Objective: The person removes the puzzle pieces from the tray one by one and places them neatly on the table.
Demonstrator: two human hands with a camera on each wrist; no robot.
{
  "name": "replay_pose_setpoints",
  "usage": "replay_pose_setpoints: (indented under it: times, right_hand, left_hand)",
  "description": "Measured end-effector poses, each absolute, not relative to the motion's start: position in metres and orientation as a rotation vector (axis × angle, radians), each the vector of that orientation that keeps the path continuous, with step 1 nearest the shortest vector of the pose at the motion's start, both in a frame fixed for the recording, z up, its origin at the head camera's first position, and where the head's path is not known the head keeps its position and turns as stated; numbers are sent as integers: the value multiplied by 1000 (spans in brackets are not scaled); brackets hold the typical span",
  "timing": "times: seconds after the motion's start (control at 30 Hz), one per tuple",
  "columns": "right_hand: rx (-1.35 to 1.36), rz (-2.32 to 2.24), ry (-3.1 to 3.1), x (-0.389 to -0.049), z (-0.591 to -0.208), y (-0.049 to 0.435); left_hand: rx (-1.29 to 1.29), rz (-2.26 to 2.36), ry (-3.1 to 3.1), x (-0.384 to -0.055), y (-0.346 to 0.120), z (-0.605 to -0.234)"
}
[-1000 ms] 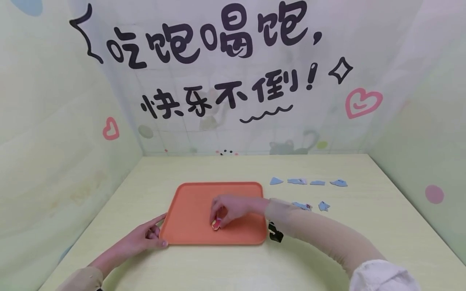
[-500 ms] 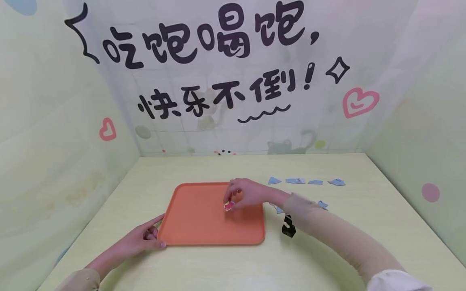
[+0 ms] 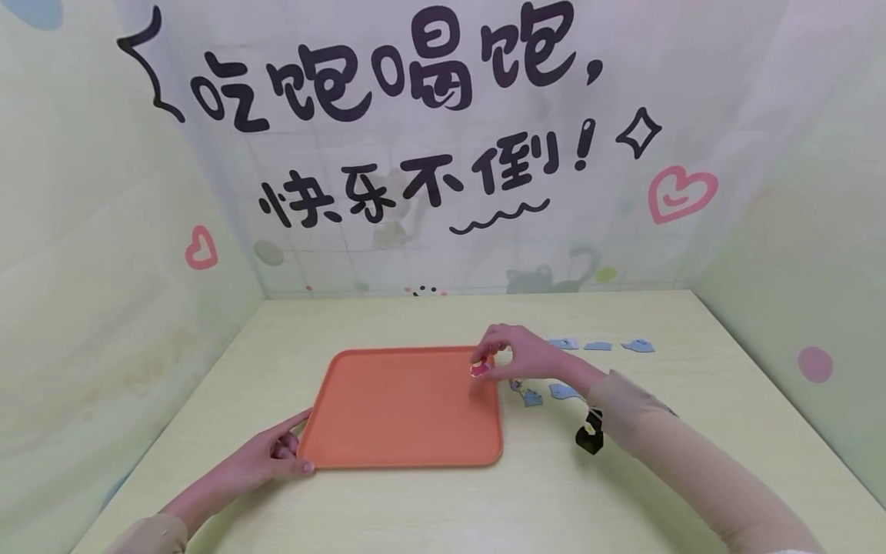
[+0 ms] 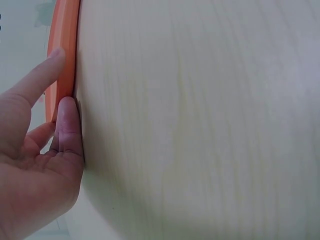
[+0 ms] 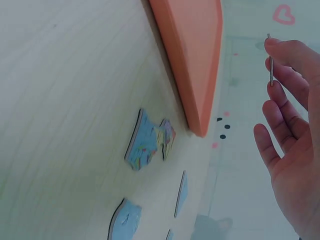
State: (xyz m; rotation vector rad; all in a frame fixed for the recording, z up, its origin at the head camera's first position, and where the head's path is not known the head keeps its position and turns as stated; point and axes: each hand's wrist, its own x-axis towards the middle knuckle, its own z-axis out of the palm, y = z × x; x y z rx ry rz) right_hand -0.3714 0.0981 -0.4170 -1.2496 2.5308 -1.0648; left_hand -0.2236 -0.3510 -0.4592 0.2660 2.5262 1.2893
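My right hand (image 3: 519, 354) pinches a small, flat, pink-red puzzle piece (image 3: 479, 369) between thumb and fingertips, above the far right corner of the orange tray (image 3: 398, 408). In the right wrist view that piece (image 5: 271, 70) shows edge-on as a thin strip. My left hand (image 3: 266, 454) holds the tray's near left corner, with the thumb at the front edge and the index finger along the left side. The left wrist view shows fingers of that hand (image 4: 70, 125) against the tray's outer wall (image 4: 65, 60).
Several light blue, irregular puzzle pieces lie right of the tray, among them a far one (image 3: 638, 346), a nearer one (image 3: 531, 398) and one partly by the right sleeve (image 3: 564, 391). A black device (image 3: 590, 438) hangs under the right wrist. A printed cloth wall (image 3: 388, 261) closes off the table's back.
My right hand has lifted the pink-red puzzle piece from the middle of the tray and carried it right and away, to the far right corner. The left hand stays at its corner.
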Motion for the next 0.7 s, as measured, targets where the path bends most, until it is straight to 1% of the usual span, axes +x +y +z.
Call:
replay_pose_setpoints:
  times: [0.4, 0.7]
  right_hand:
    - [-1115, -1142, 2676, -365, -417, 156]
    - [-985, -1169, 2809, -362, -424, 198]
  left_hand:
    - [250, 1295, 2510, -224, -351, -459]
    - [247, 1286, 2517, -225, -350, -459]
